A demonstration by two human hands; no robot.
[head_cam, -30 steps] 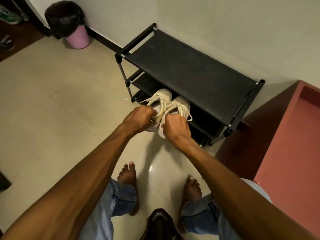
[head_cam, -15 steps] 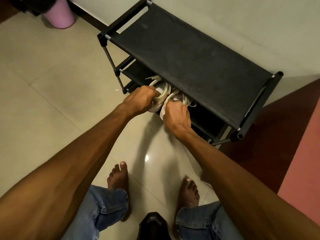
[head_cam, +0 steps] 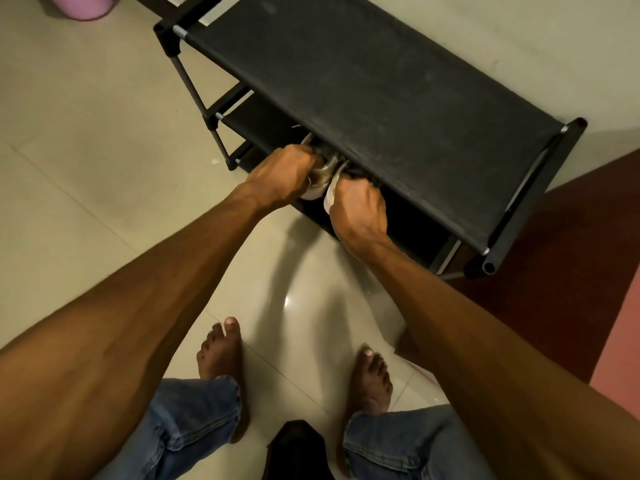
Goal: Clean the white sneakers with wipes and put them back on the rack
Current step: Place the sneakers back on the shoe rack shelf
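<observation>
Over tiled floor (head_cam: 104,174), left hand (head_cam: 280,176) and right hand (head_cam: 360,211) grip sneakers (head_cam: 316,192) in rack (head_cam: 381,84).

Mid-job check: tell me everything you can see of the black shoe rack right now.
The shoe rack is black: fabric-looking shelves on a tube frame with grey uprights. Its top shelf looks faintly dusty. It stands on the tiled floor by the wall. The white sneakers sit mostly under the top shelf, at a lower tier, gripped by the left hand and right hand.
</observation>
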